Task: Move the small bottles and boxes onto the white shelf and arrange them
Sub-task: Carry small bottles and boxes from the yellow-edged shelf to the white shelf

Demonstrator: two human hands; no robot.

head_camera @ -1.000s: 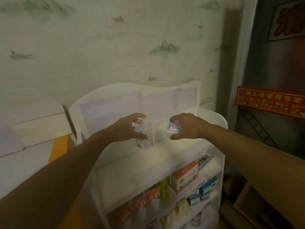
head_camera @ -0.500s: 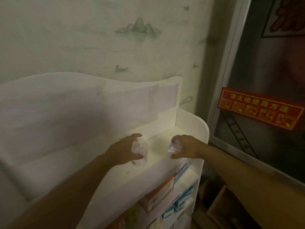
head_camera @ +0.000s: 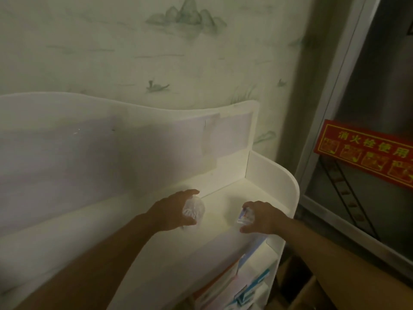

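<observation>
Fingers of your left hand (head_camera: 169, 214) curl round a small clear plastic bottle (head_camera: 194, 208) on the top level of the tall white shelf (head_camera: 271, 175), while your right hand (head_camera: 261, 218) holds a small white box with red and blue print (head_camera: 244, 216) just beside it.

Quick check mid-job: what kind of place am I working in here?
Probably a small pharmacy or clinic stockroom: a white shelf with packaged boxes on its lower tiers, against a papered wall, beside a red fire-hydrant instruction sign.
</observation>
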